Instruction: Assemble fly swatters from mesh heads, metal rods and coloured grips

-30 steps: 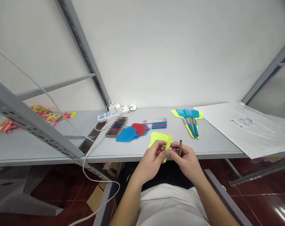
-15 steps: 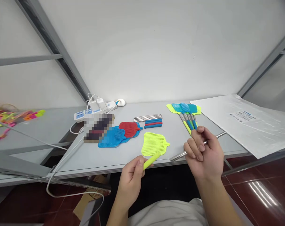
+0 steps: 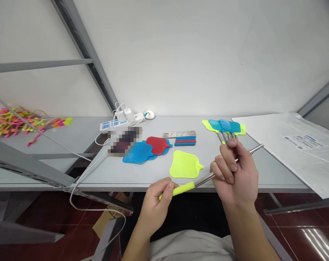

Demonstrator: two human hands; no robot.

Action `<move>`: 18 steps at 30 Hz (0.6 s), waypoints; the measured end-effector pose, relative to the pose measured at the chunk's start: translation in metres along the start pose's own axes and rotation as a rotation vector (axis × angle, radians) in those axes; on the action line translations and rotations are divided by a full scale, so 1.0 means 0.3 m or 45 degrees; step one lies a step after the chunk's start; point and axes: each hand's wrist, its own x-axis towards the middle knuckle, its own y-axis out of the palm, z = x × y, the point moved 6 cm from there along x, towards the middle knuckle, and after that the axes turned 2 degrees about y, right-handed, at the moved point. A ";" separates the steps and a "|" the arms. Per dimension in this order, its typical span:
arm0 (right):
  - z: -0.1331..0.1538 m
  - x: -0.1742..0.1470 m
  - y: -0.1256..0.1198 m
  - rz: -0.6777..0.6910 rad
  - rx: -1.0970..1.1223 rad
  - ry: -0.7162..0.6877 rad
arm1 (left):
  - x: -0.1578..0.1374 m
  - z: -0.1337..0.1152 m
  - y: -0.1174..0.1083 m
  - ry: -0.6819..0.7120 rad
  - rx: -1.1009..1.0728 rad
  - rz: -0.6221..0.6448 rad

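Grey table (image 3: 150,172): yellow grip (image 3: 184,189) now meets rod (image 3: 203,179)

The left forearm (image 3: 140,235), at seven o'clock, leads toward one o'clock into the left hand (image 3: 157,204), closed in a pinch. At five o'clock, the right forearm (image 3: 247,232) carries the right hand (image 3: 236,172) higher, palm (image 3: 244,188) up, fingers (image 3: 221,168) curled.

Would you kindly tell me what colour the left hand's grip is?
Yellow-green grip, head view.

No txt legible: label (image 3: 305,141) on white pkg (image 3: 311,168) at R has print, too sm. & blurry to read
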 end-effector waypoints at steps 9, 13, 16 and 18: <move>-0.015 0.012 0.035 0.057 -0.035 -0.031 | 0.008 0.021 -0.012 -0.081 -0.101 0.029; -0.024 0.021 0.032 0.041 0.011 0.016 | 0.003 0.019 0.000 -0.129 -0.171 0.079; -0.071 0.011 0.050 0.101 -0.006 0.075 | -0.001 -0.003 0.021 -0.179 -0.180 0.077; -0.128 -0.002 0.074 0.213 -0.055 0.190 | 0.000 -0.027 0.039 -0.204 -0.215 0.110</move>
